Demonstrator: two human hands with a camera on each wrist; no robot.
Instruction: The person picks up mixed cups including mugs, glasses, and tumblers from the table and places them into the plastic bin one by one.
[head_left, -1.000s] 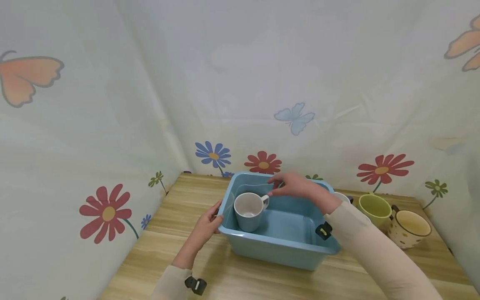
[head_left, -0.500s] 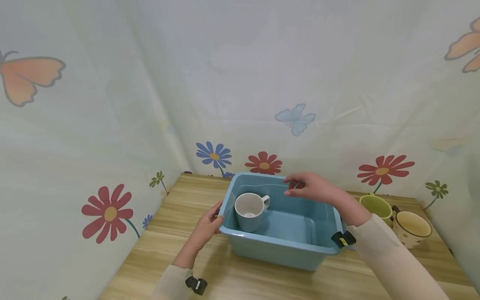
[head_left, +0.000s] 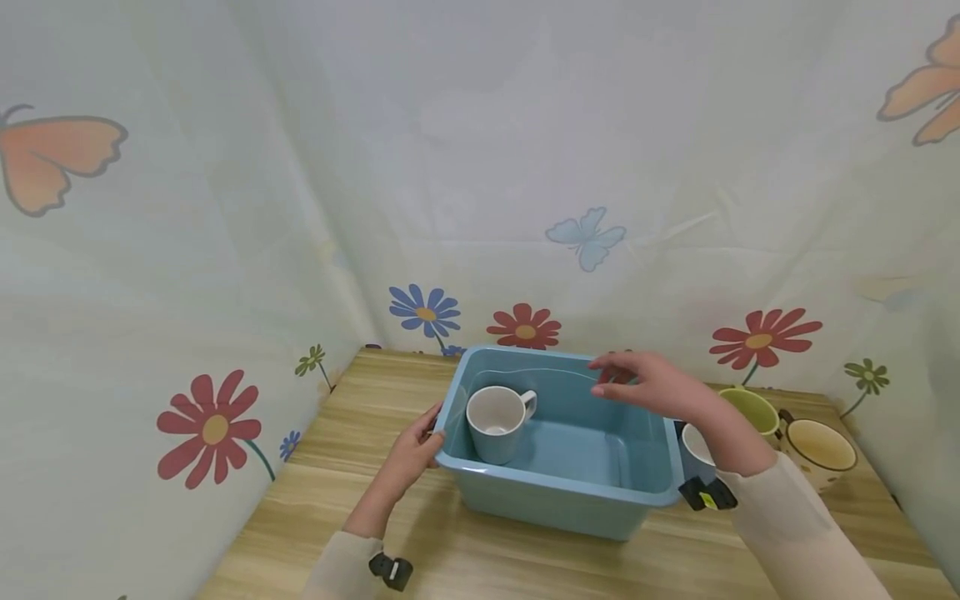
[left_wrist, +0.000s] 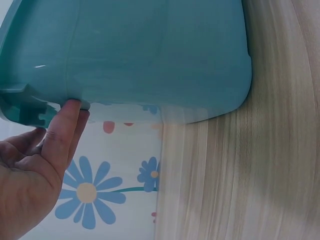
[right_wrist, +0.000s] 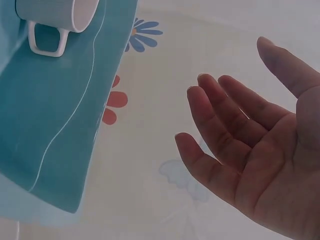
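A light blue plastic tub (head_left: 540, 498) stands on the wooden table. Upright in its left end is a white mug (head_left: 497, 425), handle pointing to the back right. My left hand (head_left: 412, 452) holds the tub's left rim, thumb on top and fingers beneath; the left wrist view shows those fingers (left_wrist: 62, 132) against the outer wall. Above the tub's back right part hovers my right hand (head_left: 652, 385), fingers loosely bent and nothing in them. In the right wrist view the right hand's palm (right_wrist: 260, 150) is apart from the tub, and the mug's handle (right_wrist: 47, 45) shows inside.
Right of the tub are a pale mug (head_left: 696, 446), partly behind my right wrist, a green mug (head_left: 752, 410) and a cream spotted mug (head_left: 820, 450). A flower-printed curtain (head_left: 480, 192) rises behind and beside the table (head_left: 360, 467).
My right hand has left the white mug's handle and moved right across the tub. The mug stays in the tub's left end, and my left hand keeps its place on the rim.
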